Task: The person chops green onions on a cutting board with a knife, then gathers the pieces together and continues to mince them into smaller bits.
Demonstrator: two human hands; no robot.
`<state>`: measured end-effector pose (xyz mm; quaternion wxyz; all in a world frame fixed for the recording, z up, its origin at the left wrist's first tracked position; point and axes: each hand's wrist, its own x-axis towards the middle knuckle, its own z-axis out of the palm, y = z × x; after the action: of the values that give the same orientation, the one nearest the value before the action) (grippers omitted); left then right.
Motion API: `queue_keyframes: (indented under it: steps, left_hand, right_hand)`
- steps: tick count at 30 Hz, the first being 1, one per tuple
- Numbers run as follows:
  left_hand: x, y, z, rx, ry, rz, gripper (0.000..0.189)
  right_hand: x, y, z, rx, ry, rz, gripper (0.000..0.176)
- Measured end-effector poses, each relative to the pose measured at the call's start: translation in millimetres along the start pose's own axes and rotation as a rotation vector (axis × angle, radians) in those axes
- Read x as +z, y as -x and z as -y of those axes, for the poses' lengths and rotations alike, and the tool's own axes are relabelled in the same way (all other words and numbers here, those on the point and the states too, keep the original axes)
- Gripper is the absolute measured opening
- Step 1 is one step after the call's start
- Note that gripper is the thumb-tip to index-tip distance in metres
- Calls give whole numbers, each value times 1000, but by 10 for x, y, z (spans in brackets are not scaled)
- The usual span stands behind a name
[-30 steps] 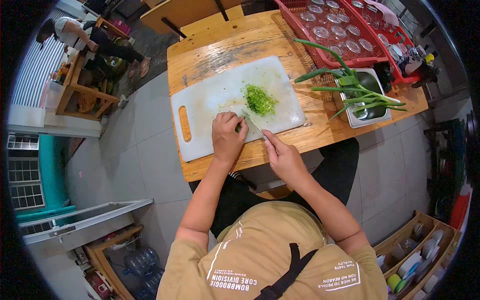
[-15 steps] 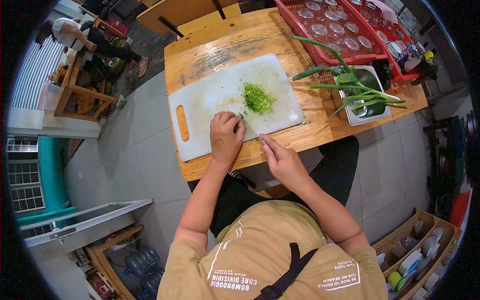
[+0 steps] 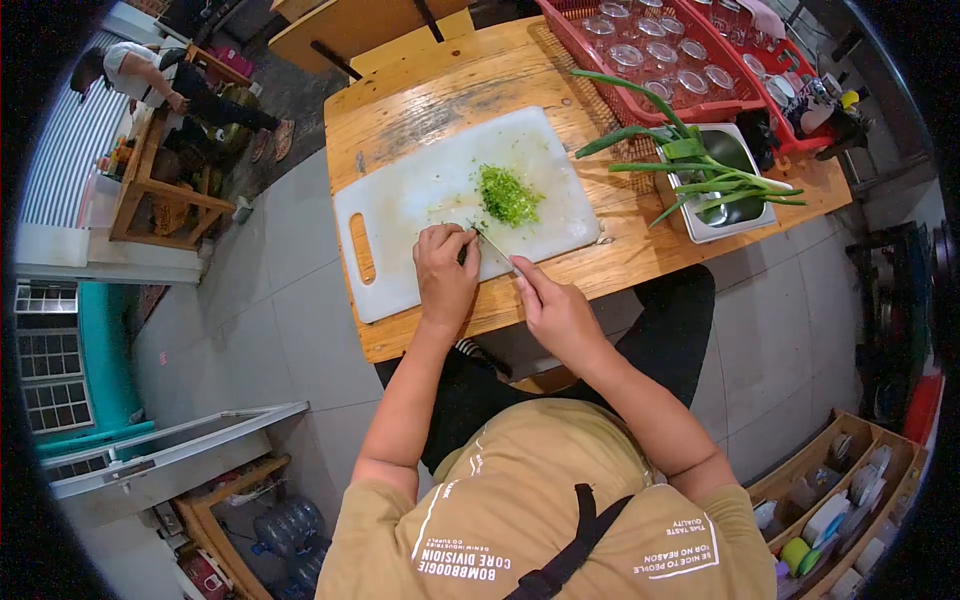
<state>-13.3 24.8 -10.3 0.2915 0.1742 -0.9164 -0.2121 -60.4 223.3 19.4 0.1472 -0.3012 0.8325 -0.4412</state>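
A white cutting board [image 3: 420, 190] lies on the wooden table, with a heap of finely chopped greens [image 3: 509, 195] right of its middle. My left hand [image 3: 446, 272] rests at the board's near edge, fingers curled round a small dark green piece, mostly hidden beneath them. In my right hand [image 3: 560, 318] is a knife [image 3: 495, 246], its blade slanting over the board up to my left fingertips. Long green onions [image 3: 700, 170] lie across a metal container [image 3: 737, 221] right of the board.
Red baskets with glasses [image 3: 660, 60] stand at the table's back right. Beyond the wooden table [image 3: 450, 65], a person [image 3: 150, 75] stands at the upper left beside a wooden rack [image 3: 150, 190]. An open wooden box [image 3: 850, 480] of items is at the lower right.
The knife's blade and my right hand have shifted slightly up and left. The table and everything on it appear slightly further left. The person at the upper left has moved an arm.
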Motion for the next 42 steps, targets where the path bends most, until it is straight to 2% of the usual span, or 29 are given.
queue_keyframes:
  steps: [5, 11, 15, 20, 30, 39, 42]
  left_hand:
    - [-4, 13, 40, -25, 9, -2, 10]
    - [-10, 14, 34, -64, 43, 12, 8]
    - [7, 30, 66, -60, 37, 10, 8]
    - [18, 24, 24, -107, 49, -2, 9]
    - [34, -18, 86, -173, 74, 48, 13]
    - [50, 16, 59, -141, 71, -12, 11]
    - [12, -8, 82, -142, 69, -8, 11]
  right_hand:
    - [-62, 39, -10, 29, -183, -20, 34]
    - [-92, 79, 71, 92, -223, 44, 34]
    - [-49, 88, 15, 101, -228, 60, 35]
    - [-44, 124, 18, 62, -21, 83, 38]
    - [21, 69, 37, 10, -33, 37, 36]
    - [43, 19, -10, 45, -55, 28, 35]
    - [31, -39, 30, 76, -154, 24, 35]
